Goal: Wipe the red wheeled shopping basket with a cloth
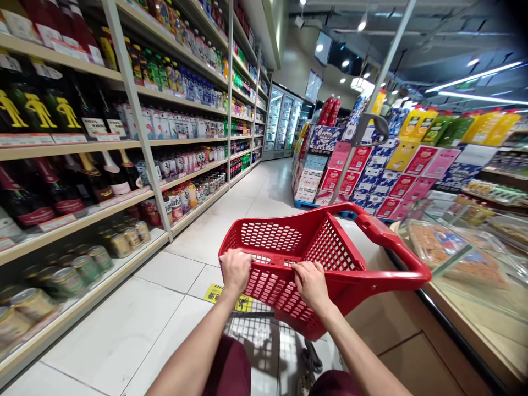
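A red plastic shopping cart [264,286] stands sideways before me, its handle [391,242] pointing right. My left hand [236,270] is closed over the near rim at the cart's left corner. Farther right along the same rim, my right hand [310,281] grips the edge with its fingers curled inside. I see no goods in the basket's visible part. The undersides of both hands' grips are hidden.
Shelves of bottles and cans [185,143] run along the left. Stacked drink cartons [363,170] rise beyond the cart. A glass-topped counter [457,258] stands close on the right. A yellow floor sign [213,292] lies under the cart. Glass-door fridges [282,121] line the back.
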Action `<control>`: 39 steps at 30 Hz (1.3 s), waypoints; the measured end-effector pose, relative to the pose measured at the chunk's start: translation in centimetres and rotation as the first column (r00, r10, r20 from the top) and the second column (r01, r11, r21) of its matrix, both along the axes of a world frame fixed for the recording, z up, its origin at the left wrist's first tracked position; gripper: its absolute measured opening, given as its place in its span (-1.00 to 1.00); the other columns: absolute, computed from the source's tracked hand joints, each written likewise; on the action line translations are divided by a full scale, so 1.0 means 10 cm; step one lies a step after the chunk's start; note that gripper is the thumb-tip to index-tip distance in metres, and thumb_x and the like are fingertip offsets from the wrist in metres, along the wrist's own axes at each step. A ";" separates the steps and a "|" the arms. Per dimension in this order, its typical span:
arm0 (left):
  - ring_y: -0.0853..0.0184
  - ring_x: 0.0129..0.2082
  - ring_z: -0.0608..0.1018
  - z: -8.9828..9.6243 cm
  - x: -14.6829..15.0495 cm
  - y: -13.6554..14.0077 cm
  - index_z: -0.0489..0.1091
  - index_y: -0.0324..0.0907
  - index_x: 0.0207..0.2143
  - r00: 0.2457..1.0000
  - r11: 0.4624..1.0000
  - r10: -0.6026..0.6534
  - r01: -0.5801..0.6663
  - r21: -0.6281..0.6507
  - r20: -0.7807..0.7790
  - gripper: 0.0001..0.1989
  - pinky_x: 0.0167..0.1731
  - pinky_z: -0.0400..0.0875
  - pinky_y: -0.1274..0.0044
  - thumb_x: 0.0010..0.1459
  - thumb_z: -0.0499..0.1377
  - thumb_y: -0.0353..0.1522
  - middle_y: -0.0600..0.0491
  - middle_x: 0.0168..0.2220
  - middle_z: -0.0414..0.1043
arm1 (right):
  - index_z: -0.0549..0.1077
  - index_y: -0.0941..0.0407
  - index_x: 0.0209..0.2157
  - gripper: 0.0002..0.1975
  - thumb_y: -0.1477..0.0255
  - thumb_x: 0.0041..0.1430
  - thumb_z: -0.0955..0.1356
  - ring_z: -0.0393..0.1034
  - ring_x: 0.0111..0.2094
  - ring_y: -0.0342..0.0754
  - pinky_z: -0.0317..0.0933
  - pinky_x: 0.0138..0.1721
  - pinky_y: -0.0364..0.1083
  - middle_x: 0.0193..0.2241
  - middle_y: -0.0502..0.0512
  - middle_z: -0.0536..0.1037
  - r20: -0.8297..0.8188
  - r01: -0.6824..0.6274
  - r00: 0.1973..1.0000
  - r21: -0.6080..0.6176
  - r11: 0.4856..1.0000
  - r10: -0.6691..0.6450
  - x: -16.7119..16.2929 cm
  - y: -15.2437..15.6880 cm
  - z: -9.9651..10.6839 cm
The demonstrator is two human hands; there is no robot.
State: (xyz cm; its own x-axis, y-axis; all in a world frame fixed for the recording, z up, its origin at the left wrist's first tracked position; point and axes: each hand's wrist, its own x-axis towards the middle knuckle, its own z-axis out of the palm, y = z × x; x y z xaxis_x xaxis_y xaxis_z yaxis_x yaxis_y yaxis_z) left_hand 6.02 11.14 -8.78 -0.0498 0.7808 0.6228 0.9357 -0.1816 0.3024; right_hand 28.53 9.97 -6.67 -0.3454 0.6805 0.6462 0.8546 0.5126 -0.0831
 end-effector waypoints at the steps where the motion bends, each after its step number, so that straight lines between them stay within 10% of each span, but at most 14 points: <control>1: 0.27 -0.13 0.34 0.01 0.12 -0.01 0.41 -0.09 -0.38 0.994 0.995 -0.095 0.096 0.010 -0.044 -0.66 -0.02 0.15 0.30 0.18 -0.15 -0.31 0.03 -0.23 0.40 | 0.44 0.11 -0.28 -0.78 0.55 0.09 0.21 0.29 -0.31 -0.09 -0.05 -0.14 -0.06 -0.37 0.06 0.50 0.000 0.001 1.000 0.003 1.000 -0.001 0.01 -0.01 0.00; 4: 0.36 -0.19 0.37 0.01 0.30 -0.03 0.38 -0.06 -0.26 0.947 0.955 -0.293 0.298 0.016 -0.132 -0.72 -0.04 0.19 0.40 0.17 -0.11 -0.30 0.08 -0.25 0.41 | 0.44 0.10 -0.27 -0.77 0.56 0.10 0.20 0.29 -0.32 -0.09 -0.06 -0.12 -0.05 -0.36 0.06 0.50 0.032 0.004 0.999 0.006 1.000 -0.004 0.11 -0.07 0.05; 9: 0.25 -0.16 0.37 0.00 0.13 0.02 0.39 -0.18 -0.25 1.000 0.997 -0.009 0.010 0.079 -0.006 -0.61 -0.04 0.14 0.22 0.17 -0.22 -0.39 -0.07 -0.22 0.40 | 0.46 0.10 -0.35 -0.81 0.48 0.13 0.21 0.26 -0.33 -0.06 -0.13 -0.06 0.00 -0.44 0.06 0.49 -0.036 0.173 0.985 0.041 0.984 -0.171 0.31 -0.15 0.09; 15: 0.37 -0.28 0.40 0.00 0.64 0.01 0.34 -0.05 -0.16 0.949 0.958 -0.283 0.287 0.008 -0.142 -0.72 0.06 0.09 0.31 0.16 -0.09 -0.30 0.10 -0.33 0.42 | 0.45 0.11 -0.37 -0.81 0.46 0.12 0.21 0.23 -0.35 -0.08 -0.11 -0.10 -0.03 -0.48 0.04 0.46 -0.056 0.197 0.979 0.042 0.980 -0.194 0.36 -0.14 0.06; 21: 0.28 -0.31 0.41 0.04 0.40 0.06 0.37 -0.16 -0.23 0.995 0.993 -0.071 0.078 0.086 -0.074 -0.63 0.02 0.07 0.17 0.19 -0.22 -0.36 -0.01 -0.37 0.41 | 0.44 0.13 -0.31 -0.79 0.48 0.11 0.20 0.22 -0.32 -0.07 -0.12 -0.08 -0.04 -0.44 0.05 0.45 -0.073 0.188 0.980 0.032 0.982 -0.185 0.39 -0.17 0.03; 27: 0.34 -0.26 0.42 0.05 0.75 0.03 0.36 -0.09 -0.23 0.923 0.942 -0.329 0.336 0.002 -0.200 -0.75 0.10 0.01 0.23 0.15 -0.07 -0.30 0.06 -0.29 0.43 | 0.43 0.14 -0.27 -0.78 0.50 0.10 0.20 0.22 -0.29 -0.08 -0.11 -0.07 -0.05 -0.39 0.06 0.47 -0.081 0.144 0.987 0.024 0.989 -0.142 0.44 -0.19 0.06; 33: 0.32 -0.35 0.42 0.04 0.39 0.03 0.37 -0.07 -0.19 0.993 0.994 -0.068 0.076 0.083 -0.091 -0.68 0.07 -0.03 0.10 0.17 -0.14 -0.34 0.06 -0.39 0.42 | 0.43 0.14 -0.28 -0.78 0.51 0.10 0.20 0.23 -0.29 -0.07 -0.11 -0.07 -0.04 -0.39 0.05 0.48 -0.105 0.143 0.984 0.011 0.990 -0.141 0.46 -0.21 0.06; 39: 0.29 -0.21 0.42 0.00 0.78 -0.03 0.34 -0.09 -0.17 0.931 0.952 -0.298 0.305 0.001 -0.213 -0.73 0.08 0.02 0.18 0.13 -0.04 -0.25 0.02 -0.25 0.42 | 0.42 0.13 -0.25 -0.77 0.51 0.10 0.20 0.23 -0.27 -0.07 -0.11 -0.07 -0.04 -0.35 0.06 0.48 -0.059 0.128 0.990 0.002 0.992 -0.127 0.45 -0.21 0.06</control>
State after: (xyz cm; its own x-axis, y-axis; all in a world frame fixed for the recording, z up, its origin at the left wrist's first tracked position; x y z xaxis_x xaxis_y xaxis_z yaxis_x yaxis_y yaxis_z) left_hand 13.84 10.79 -8.77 0.3177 0.7176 0.6197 0.8767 -0.4713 0.0963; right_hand 32.99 7.87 -6.06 -0.2171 0.7129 0.6669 0.9067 0.4003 -0.1327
